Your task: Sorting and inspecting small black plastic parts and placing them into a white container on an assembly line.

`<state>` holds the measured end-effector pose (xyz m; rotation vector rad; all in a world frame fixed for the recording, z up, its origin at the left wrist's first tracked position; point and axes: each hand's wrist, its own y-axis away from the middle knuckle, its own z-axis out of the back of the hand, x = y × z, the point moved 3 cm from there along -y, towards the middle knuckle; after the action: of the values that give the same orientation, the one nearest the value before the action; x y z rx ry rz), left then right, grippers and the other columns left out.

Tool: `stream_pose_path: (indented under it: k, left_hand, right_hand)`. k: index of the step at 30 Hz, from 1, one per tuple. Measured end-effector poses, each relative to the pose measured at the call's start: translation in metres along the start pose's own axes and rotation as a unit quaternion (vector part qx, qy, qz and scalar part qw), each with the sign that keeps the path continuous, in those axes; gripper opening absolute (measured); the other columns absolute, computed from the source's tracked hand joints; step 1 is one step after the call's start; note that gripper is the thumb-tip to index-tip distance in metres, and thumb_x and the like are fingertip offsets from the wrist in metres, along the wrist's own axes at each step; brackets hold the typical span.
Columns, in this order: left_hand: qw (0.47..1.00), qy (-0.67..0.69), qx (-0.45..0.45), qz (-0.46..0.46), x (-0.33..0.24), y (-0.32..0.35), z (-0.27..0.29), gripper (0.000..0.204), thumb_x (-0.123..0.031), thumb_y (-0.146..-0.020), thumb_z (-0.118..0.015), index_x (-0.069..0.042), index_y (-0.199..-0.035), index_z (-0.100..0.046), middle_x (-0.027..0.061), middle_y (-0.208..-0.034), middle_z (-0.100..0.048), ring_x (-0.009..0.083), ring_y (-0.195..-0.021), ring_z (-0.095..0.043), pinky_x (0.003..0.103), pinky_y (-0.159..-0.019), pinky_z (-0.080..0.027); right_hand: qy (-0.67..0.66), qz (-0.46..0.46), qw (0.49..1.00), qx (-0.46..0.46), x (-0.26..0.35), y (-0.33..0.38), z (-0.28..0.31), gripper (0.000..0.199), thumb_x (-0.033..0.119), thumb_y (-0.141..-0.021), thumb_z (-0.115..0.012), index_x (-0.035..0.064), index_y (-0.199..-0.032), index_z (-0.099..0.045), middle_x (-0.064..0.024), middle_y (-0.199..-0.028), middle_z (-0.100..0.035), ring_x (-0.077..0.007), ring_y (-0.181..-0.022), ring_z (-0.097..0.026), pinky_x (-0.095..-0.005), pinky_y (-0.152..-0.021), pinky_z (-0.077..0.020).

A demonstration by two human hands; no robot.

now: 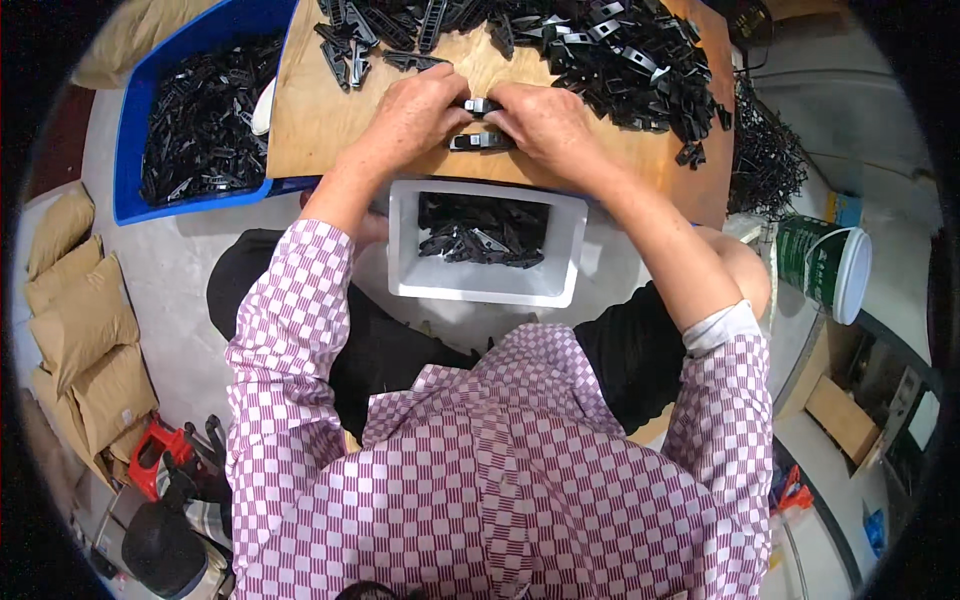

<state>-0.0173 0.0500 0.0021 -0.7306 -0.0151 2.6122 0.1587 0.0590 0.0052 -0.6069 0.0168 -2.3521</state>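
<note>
My left hand [420, 110] and my right hand [548, 122] meet over the near part of the wooden tabletop [310, 130]. Pinched between their fingertips is a small black plastic part with a shiny light patch [480, 106]; both hands are closed on it, and their fingers hide its ends. Just below them, at the table's near edge, lies a similar black part [482, 141]. A pile of black ribbed plastic pieces [430, 25] sits beyond my left hand. Past my right hand spreads a heap of black parts, some with shiny faces [620, 60].
Under the table edge, a white bin [488, 286] holds several black pieces. At the left stands a blue tub [130, 150] full of black parts. Brown packages [85, 320] are stacked on the left floor. To the right are a green bucket [808, 262] and a tangled black heap [765, 150].
</note>
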Motion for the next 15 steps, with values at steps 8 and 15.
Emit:
stream_pose_path:
  k: [8,15]
  left_hand:
    - [0.983,-0.161,-0.088,-0.005,0.018,-0.012,0.031,0.022,-0.01,-0.082,-0.066,-0.006,-0.104,-0.06,0.0124,-0.097,-0.057,0.0329,-0.093,-0.062,0.043,-0.078,-0.051]
    - [0.959,-0.276,-0.023,-0.061,0.017,-0.027,0.019,0.024,-0.009,-0.081,-0.065,-0.008,-0.104,-0.058,0.0108,-0.098,-0.059,0.0338,-0.094,-0.062,0.042,-0.078,-0.052]
  right_hand:
    - [0.296,0.057,0.954,0.01,-0.036,0.026,0.038,0.023,0.014,-0.083,-0.064,0.0111,-0.105,-0.059,-0.0068,-0.095,-0.057,-0.0242,-0.09,-0.063,-0.035,-0.069,-0.056]
    - [0.281,0.049,0.958,-0.013,-0.043,0.027,0.03,0.018,0.013,-0.082,-0.064,0.0093,-0.098,-0.056,-0.0068,-0.092,-0.055,-0.0243,-0.092,-0.061,-0.0362,-0.073,-0.0551]
